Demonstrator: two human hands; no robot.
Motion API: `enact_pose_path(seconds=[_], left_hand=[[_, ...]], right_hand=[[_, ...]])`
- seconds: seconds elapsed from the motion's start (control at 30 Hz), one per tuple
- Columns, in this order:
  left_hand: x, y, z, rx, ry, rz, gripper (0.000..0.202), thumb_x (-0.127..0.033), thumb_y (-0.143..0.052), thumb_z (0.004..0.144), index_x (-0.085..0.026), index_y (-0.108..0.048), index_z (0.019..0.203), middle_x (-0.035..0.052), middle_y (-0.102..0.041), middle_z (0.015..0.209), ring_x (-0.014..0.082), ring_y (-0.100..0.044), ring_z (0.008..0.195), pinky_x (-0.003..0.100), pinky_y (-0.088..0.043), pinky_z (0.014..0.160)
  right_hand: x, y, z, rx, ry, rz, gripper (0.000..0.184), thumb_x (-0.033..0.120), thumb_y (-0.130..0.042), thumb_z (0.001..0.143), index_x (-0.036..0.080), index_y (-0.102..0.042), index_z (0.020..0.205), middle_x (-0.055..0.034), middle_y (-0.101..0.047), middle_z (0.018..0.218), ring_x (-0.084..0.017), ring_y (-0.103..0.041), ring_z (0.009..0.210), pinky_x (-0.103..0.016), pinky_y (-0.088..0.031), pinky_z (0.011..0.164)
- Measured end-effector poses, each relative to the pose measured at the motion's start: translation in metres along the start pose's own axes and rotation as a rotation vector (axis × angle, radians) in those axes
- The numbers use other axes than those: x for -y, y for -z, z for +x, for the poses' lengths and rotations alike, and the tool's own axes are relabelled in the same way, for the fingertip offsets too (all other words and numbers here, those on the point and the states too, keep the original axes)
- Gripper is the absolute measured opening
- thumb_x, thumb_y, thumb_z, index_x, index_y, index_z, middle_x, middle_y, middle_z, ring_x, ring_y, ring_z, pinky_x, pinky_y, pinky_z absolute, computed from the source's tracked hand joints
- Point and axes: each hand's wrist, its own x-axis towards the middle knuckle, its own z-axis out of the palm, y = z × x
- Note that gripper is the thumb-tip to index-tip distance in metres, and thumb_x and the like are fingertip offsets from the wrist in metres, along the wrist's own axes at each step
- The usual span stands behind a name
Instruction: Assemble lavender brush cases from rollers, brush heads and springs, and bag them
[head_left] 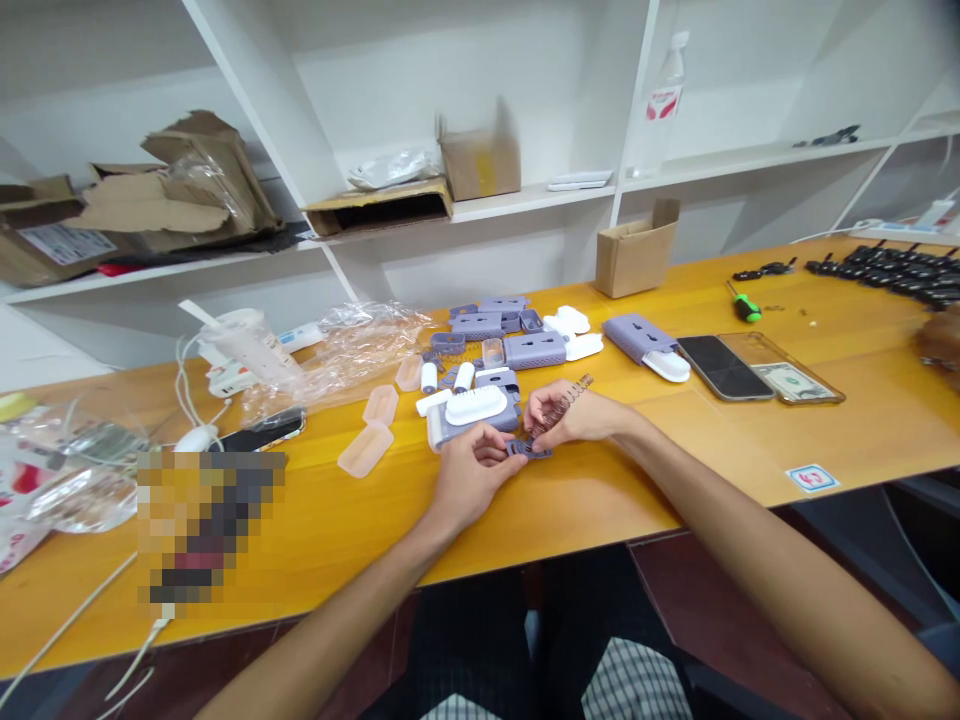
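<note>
My left hand (pixel 469 478) and my right hand (pixel 568 415) meet over the yellow table (pixel 600 500), fingers pinched together on a small purple plastic part (pixel 527 449). A thin metal coil spring (pixel 564 402) runs up out of my right hand's fingers. Just behind the hands lies a purple housing with a white insert (pixel 474 408). More purple and white plastic parts (pixel 525 340) are scattered further back.
A phone (pixel 724 366) and a clear case holding a banknote (pixel 791 375) lie to the right, with a green screwdriver (pixel 744 303), a small cardboard box (pixel 636 252) and black parts (pixel 892 268). Plastic bags (pixel 352 345), cables and a blurred patch sit left. Another person's hand (pixel 943 345) shows far right.
</note>
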Motion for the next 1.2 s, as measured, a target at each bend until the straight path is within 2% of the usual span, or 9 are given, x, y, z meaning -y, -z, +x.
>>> enact_pose_path(seconds=[0.2,0.3,0.5,0.67,0.87,1.03,1.2], left_hand=[[0.000,0.000,-0.001,0.010,-0.024,0.015,0.033,-0.026,-0.088,0.070,-0.019,-0.056,0.076,0.0069,-0.080,0.094,0.0172,-0.074,0.073,0.030,-0.059,0.070],[-0.001,0.000,-0.001,0.008,-0.018,0.009,0.033,-0.026,-0.088,0.070,-0.019,-0.056,0.076,0.0065,-0.080,0.092,0.0161,-0.073,0.070,0.029,-0.059,0.067],[-0.003,0.001,-0.002,0.015,-0.016,-0.014,0.034,-0.027,-0.088,0.069,-0.019,-0.056,0.076,0.0086,-0.080,0.103,0.0155,-0.073,0.070,0.031,-0.060,0.069],[-0.002,0.001,-0.001,0.020,-0.032,0.005,0.034,-0.028,-0.088,0.070,-0.019,-0.056,0.076,0.0081,-0.080,0.096,0.0179,-0.075,0.072,0.031,-0.060,0.069],[-0.001,0.001,-0.001,0.024,-0.019,-0.038,0.036,-0.028,-0.088,0.069,-0.019,-0.053,0.074,0.0101,-0.080,0.104,0.0210,-0.077,0.083,0.036,-0.063,0.078],[0.000,0.002,0.000,0.030,-0.030,-0.097,0.034,-0.026,-0.086,0.070,-0.019,-0.053,0.074,0.0108,-0.079,0.110,0.0203,-0.078,0.089,0.037,-0.064,0.085],[0.000,0.002,0.000,0.010,-0.039,-0.079,0.035,-0.027,-0.086,0.070,-0.019,-0.052,0.072,0.0111,-0.079,0.111,0.0212,-0.077,0.091,0.036,-0.064,0.084]], right_hand=[[0.005,-0.008,-0.002,0.033,-0.033,0.059,0.051,0.024,-0.090,0.060,0.023,-0.040,0.070,0.0005,-0.073,0.081,-0.012,-0.060,0.063,-0.027,-0.049,0.060],[0.006,-0.009,-0.003,0.018,-0.004,0.014,0.051,0.022,-0.089,0.060,0.024,-0.040,0.072,0.0007,-0.073,0.084,-0.013,-0.061,0.067,-0.028,-0.048,0.061],[0.005,-0.005,-0.001,-0.025,0.064,-0.048,0.049,0.024,-0.089,0.063,0.025,-0.041,0.073,-0.0011,-0.074,0.089,-0.017,-0.064,0.078,-0.032,-0.052,0.071],[0.008,-0.005,-0.003,0.008,0.059,-0.054,0.048,0.026,-0.091,0.061,0.023,-0.044,0.071,-0.0027,-0.072,0.102,-0.015,-0.063,0.078,-0.032,-0.053,0.071],[0.013,-0.008,-0.006,0.029,0.032,-0.125,0.047,0.023,-0.089,0.062,0.023,-0.043,0.069,0.0013,-0.070,0.080,-0.014,-0.058,0.069,-0.029,-0.048,0.065],[0.015,-0.011,-0.005,0.019,0.027,-0.093,0.049,0.030,-0.090,0.062,0.023,-0.042,0.069,-0.0017,-0.072,0.093,-0.013,-0.058,0.070,-0.030,-0.048,0.064],[0.011,-0.011,-0.002,0.000,0.063,-0.135,0.049,0.026,-0.091,0.061,0.023,-0.042,0.068,-0.0027,-0.073,0.091,-0.016,-0.062,0.077,-0.030,-0.048,0.069]])
